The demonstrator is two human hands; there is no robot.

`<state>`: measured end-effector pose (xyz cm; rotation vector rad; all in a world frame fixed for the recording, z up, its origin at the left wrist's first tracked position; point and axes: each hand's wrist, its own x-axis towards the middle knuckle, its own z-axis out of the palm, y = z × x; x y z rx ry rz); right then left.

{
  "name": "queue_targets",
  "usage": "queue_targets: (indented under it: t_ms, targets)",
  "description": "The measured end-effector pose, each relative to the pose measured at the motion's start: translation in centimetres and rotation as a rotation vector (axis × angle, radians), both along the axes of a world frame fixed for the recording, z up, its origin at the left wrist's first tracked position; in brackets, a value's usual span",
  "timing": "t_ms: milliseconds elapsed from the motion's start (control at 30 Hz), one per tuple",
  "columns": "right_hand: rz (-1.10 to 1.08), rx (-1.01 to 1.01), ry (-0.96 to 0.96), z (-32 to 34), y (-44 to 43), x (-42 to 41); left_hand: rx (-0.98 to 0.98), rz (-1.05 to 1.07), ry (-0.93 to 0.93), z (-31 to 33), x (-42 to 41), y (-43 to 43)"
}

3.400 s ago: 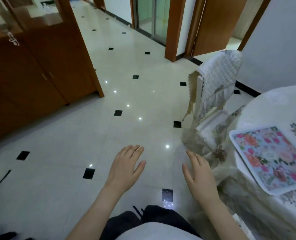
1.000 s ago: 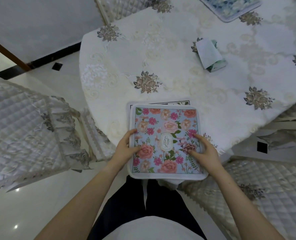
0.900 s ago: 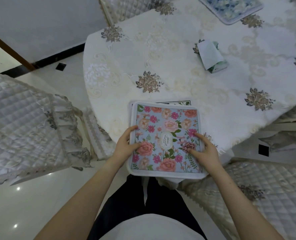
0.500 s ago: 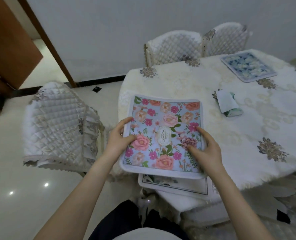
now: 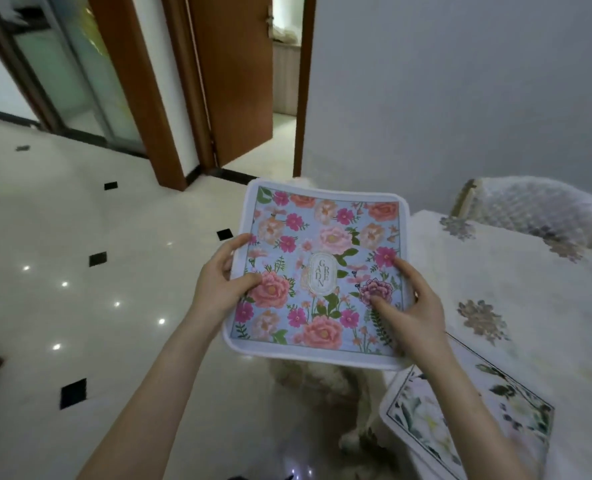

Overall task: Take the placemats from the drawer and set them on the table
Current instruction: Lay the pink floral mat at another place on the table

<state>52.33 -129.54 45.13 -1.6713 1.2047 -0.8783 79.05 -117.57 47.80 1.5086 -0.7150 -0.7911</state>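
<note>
So, roughly midway I'd say. The square blue floral placemat with the soft white border was up in the air, not set down yet. It hung just off the left edge of the table in its cream embroidered cloth, over the shiny white tiled floor.

Left hand pinched its left edge, thumb on top and fingers curled under. Right hand gripped the right side, thumb and forefinger pressed on the print.

A second one, a leafy white placemat with a thin dark line round it, already lay at the table's near corner. It was a bit blurry, and maybe poking over the edge.

So one was placed, and the one in hand needed a spot further along, maybe by the quilted white chair cover. The drawer wasn't in shot, so no clue if more were left in it.
</note>
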Motion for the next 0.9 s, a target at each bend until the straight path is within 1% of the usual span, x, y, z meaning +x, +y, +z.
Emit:
queue_targets:
  t_ms: [167, 300, 467, 567, 667, 767, 900]
  targets:
    - [0.205, 0.099, 0.026, -3.5, 6.4, 10.9, 0.096, 0.159, 0.029, -3.3, 9.2, 10.2]
    - [0.355, 0.143, 0.106, -6.1, 11.3, 20.4, 0.178, 0.282, 0.064, -5.1, 16.3, 18.3]
    - [0.486, 0.179, 0.139, -6.6, 14.0, 31.1, 0.192, 0.400, 0.067, -5.2, 24.5, 23.9]
    - [0.505, 0.163, 0.131, -6.0, 13.3, 36.3, 0.176, 0.451, 0.069, -4.9, 28.8, 23.9]
    - [0.508, 0.174, 0.107, -5.7, 11.6, 40.5, 0.170, 0.457, 0.078, -5.4, 33.0, 22.1]
    - [0.483, 0.221, 0.102, -6.8, 8.7, 43.9, 0.188, 0.433, 0.082, -6.7, 36.8, 18.8]
    - [0.449, 0.259, 0.122, -8.3, 3.1, 49.0, 0.216, 0.395, 0.075, -7.9, 41.7, 12.2]
